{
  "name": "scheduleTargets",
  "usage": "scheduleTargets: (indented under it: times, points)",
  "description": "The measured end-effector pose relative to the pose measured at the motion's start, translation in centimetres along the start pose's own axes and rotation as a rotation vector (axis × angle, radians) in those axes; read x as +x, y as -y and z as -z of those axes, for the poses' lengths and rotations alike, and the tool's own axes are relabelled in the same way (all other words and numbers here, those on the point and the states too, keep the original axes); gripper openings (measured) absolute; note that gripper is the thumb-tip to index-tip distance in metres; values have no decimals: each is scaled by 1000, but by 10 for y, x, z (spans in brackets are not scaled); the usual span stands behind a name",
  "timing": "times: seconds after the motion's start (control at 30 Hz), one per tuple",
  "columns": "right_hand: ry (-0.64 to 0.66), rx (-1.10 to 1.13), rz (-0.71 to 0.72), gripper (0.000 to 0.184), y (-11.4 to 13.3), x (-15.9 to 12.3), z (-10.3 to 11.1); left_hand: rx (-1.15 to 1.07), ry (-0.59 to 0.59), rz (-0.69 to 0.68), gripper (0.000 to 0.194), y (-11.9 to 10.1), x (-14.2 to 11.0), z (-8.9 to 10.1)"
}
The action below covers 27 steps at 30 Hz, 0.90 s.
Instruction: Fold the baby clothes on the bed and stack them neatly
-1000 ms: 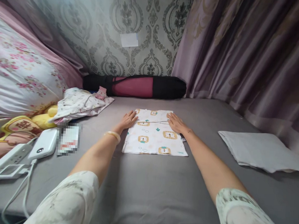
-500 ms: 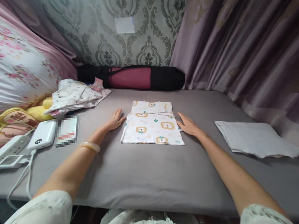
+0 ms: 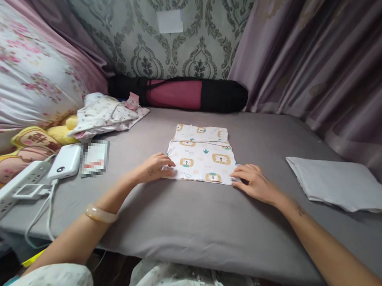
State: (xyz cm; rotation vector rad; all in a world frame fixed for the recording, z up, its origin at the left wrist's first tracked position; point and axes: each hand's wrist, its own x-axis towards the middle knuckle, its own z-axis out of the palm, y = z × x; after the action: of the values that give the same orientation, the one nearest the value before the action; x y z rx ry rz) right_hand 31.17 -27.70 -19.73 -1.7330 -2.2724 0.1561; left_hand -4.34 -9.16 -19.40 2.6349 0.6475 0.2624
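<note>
A folded white cloth (image 3: 199, 161) printed with tan lion faces and green leaves lies flat in the middle of the grey bed sheet (image 3: 185, 221). Its far part forms a narrower strip beyond a crosswise fold line. At the near left corner of the cloth, my left hand (image 3: 154, 168) rests with its fingers bent and a gap between thumb and forefinger. My right hand (image 3: 256, 182) touches the near right corner in much the same way, thumb and fingers apart. Neither hand visibly pinches the fabric.
To the right lies a folded white cloth (image 3: 341, 184). On the left are a power bank (image 3: 64, 162), a power strip (image 3: 0, 195), a blurred packet (image 3: 94, 159), yellow plush toys (image 3: 30, 149) and a crumpled garment (image 3: 109, 115). A black and maroon bag (image 3: 175, 93) lies along the wall.
Both hands have come nearer to me, from beside the cloth's upper sides to its near corners, and their fingers have bent inward. The view has shifted slightly.
</note>
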Motion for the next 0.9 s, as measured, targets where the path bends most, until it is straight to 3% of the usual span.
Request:
scheduleTargets:
  times: [0.23,0.6,0.77,0.9]
  points:
    - [3,-64,74,27,-2,-7,-5,35,37,-47,28,-2,-11,-2]
    - [-59,-234,98,32,8,-7,-15,338,100,-43,30,-21,-12,-5]
    - [-65,-243,87,27,4,-6,-17,414,81,-9,23,-17,-11,-12]
    - [-36,-178,100,34,1,-3,-15,382,51,-48,32,-13,-12,-14]
